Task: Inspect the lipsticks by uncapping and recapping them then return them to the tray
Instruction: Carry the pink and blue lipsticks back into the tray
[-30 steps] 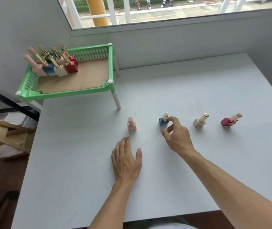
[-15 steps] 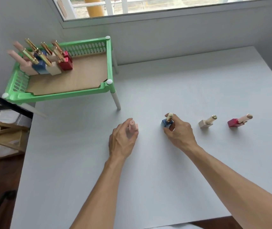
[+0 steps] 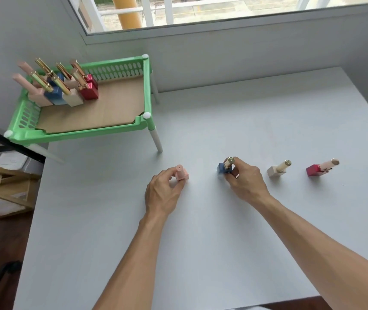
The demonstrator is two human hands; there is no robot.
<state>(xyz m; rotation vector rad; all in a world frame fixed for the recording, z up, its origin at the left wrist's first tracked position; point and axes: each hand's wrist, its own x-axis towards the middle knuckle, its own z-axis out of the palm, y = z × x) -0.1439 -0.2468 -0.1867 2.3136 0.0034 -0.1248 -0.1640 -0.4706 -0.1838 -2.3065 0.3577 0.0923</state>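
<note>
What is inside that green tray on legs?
The green tray holds a cluster of lipsticks at its far left end, with pink, blue, cream and red bases, on a brown floor. Those in front hide the back ones, so their count is unclear.

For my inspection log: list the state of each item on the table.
Pink lipstick: upright, capped, gripped by left hand.
Blue lipstick: upright, gripped by right hand.
Beige lipstick: standing free.
Red lipstick: standing free.
Green tray: holds more lipsticks.
</note>
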